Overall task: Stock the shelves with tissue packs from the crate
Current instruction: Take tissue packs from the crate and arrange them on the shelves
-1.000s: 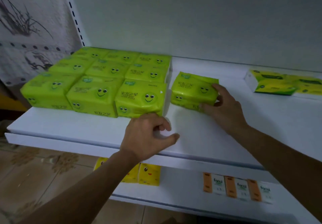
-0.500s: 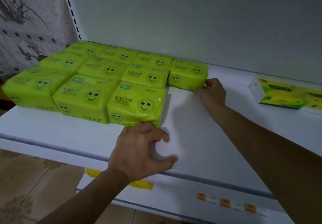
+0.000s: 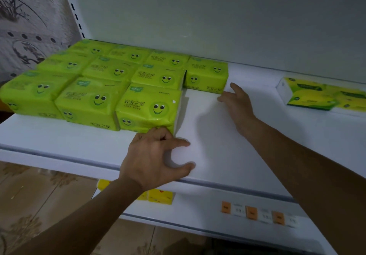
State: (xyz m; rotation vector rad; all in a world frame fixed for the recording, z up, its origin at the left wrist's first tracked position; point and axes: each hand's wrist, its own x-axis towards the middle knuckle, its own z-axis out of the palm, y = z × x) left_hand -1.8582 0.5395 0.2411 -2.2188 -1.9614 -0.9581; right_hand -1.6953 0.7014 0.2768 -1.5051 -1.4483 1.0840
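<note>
item 1, green tissue packs (image 3: 95,88): a block three across and three deep on the top shelf (image 3: 217,135), at 10 to 11 o'clock from my left hand. a tenth pack (image 3: 206,74) sits just beside the block's 3 o'clock flank, toward the back.
material: glossy lime film printed with smiley faces over soft paper. white tissue shows at the end of the front pack (image 3: 148,108).
shape: pillowy bricks with rounded corners and crinkled seams.
handling, my estimate: light and squashy, the film a little slippery. nothing to break, though a hard pinch would dent. best taken across the short sides, thumb against fingers, or slid flat along the smooth board.

item 2, left hand (image 3: 152,159): on the shelf at 6 o'clock. middle fingers are curled against the bottom edge of the front pack, forefinger and thumb spread on the board. it grips nothing.

item 3, right hand (image 3: 235,104): at 1 o'clock, fingers loose and nearly straight, tips at the near corner of the tenth pack. whether they touch it, i cannot tell. it holds nothing.

item 4, crate: not in view.

item 5, other stock: white-and-green packs (image 3: 309,94) at 2 o'clock, well apart. yellow packs (image 3: 160,196) and orange-and-white packs (image 3: 251,212) lie on the lower shelf (image 3: 198,211) at 6 o'clock.
</note>
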